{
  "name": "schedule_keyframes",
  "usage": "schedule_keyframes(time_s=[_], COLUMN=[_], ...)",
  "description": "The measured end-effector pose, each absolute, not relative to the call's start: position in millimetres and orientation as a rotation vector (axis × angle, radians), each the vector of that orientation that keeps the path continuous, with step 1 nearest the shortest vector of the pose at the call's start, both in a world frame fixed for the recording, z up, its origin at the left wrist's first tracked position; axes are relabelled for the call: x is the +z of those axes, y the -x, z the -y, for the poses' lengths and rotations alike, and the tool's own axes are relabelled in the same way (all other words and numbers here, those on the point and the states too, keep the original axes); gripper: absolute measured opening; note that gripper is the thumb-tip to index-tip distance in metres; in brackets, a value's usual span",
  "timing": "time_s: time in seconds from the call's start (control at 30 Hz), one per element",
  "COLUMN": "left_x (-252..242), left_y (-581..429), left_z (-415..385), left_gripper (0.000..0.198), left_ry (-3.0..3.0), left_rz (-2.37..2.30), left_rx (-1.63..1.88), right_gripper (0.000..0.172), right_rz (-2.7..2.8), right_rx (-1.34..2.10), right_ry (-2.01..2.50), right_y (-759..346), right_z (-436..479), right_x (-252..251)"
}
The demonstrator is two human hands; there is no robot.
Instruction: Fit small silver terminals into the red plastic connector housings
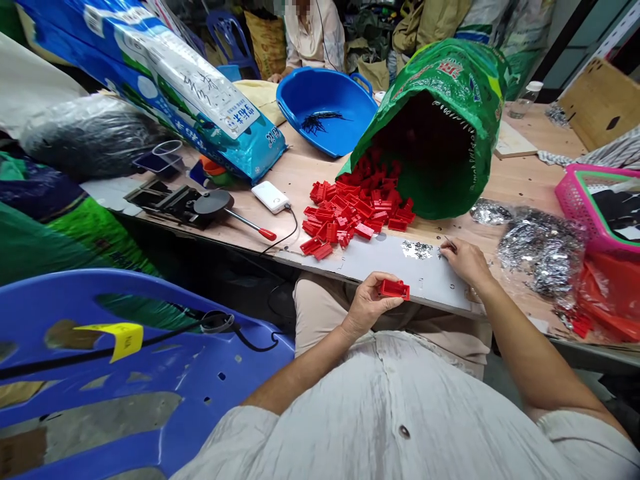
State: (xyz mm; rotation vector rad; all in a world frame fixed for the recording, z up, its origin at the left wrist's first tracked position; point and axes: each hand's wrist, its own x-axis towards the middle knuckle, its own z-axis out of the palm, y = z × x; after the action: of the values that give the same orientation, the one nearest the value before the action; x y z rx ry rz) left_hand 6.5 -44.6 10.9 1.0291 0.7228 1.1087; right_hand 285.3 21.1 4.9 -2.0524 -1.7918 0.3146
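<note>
My left hand (373,300) is closed on a small red plastic box (395,289), held by its sides just off the table's front edge with its hollow side showing. My right hand (466,263) rests low over the white sheet (370,260), fingers pinched on a thin tool (451,244) whose kind is too small to make out. Just left of those fingertips lies a patch of tiny shiny metal parts (417,250). Behind the sheet, a heap of red plastic boxes (350,210) spills from the mouth of a green sack (450,100).
A blue basin (325,100) holds thin black pieces. To the left are a hand press (185,203) with a red-tipped lever, a white power bank (271,197) and a blue bag (200,87). Bagged metal parts (545,253) and a pink basket (575,200) stand right. Another person (315,33) sits opposite.
</note>
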Motion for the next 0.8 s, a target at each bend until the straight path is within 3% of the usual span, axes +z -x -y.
schedule_keyframes(time_s=[0.4,0.63,0.8], left_x=[9,13,18], left_y=[-4,-8,-10], left_z=[38,39,41], left_gripper=[0.049,0.047,0.038], left_ry=[-1.05,-1.191,-1.493], left_rz=[-0.771,-0.853,-0.903], left_rx=[1.083,1.125,1.174], right_gripper=[0.011,0.028,0.024], right_rz=[1.617,1.596,1.639], right_rx=[0.479,0.857,0.967], right_ry=[2.0,1.507,1.426], right_y=[-289,-242,-200], right_z=[-30,14,47], right_x=[8,26,32])
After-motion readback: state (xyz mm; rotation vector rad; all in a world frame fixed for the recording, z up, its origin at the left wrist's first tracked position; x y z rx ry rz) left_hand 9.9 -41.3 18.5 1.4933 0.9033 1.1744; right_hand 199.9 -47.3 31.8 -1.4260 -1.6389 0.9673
